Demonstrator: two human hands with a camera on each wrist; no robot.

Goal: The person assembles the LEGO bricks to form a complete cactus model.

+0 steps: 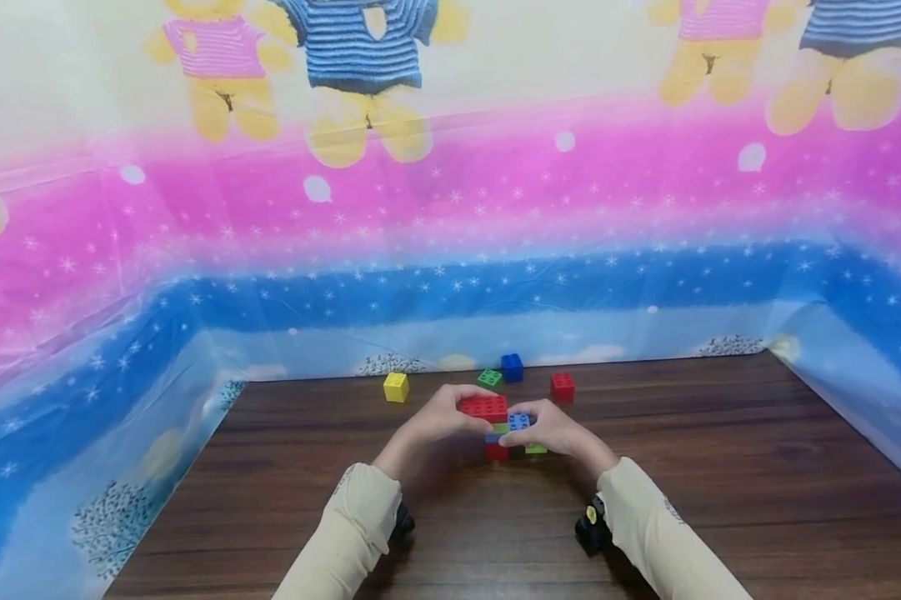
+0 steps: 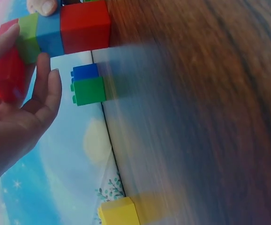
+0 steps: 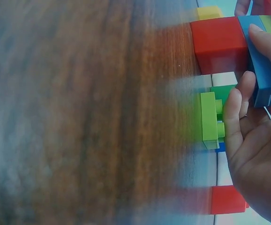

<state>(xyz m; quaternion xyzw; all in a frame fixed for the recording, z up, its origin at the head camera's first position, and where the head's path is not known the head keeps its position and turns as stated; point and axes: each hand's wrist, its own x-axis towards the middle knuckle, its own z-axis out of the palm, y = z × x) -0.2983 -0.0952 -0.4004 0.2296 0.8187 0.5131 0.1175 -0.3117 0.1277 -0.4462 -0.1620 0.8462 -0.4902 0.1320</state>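
A stack of toy building bricks stands mid-table, with a red brick [image 2: 85,26] at its base, a blue brick [image 3: 266,70] above it, and a light green brick [image 2: 28,37] higher up. At the top sits a long red brick [image 1: 483,407], which my left hand [image 1: 444,414] grips between thumb and fingers from the left. From the right, my right hand [image 1: 553,428] pinches the blue brick, its thumb lying along the side. The long blue brick's studded end shows beside the red one. Close to the right fingers, a thin light green brick [image 3: 209,119] rests on the table.
Farther back stand a yellow brick [image 1: 396,387], a green brick [image 1: 489,379], a dark blue brick [image 1: 512,367] and another red brick [image 1: 562,387]. Behind the wooden table [image 1: 270,467] hangs a printed cloth [image 1: 450,287].
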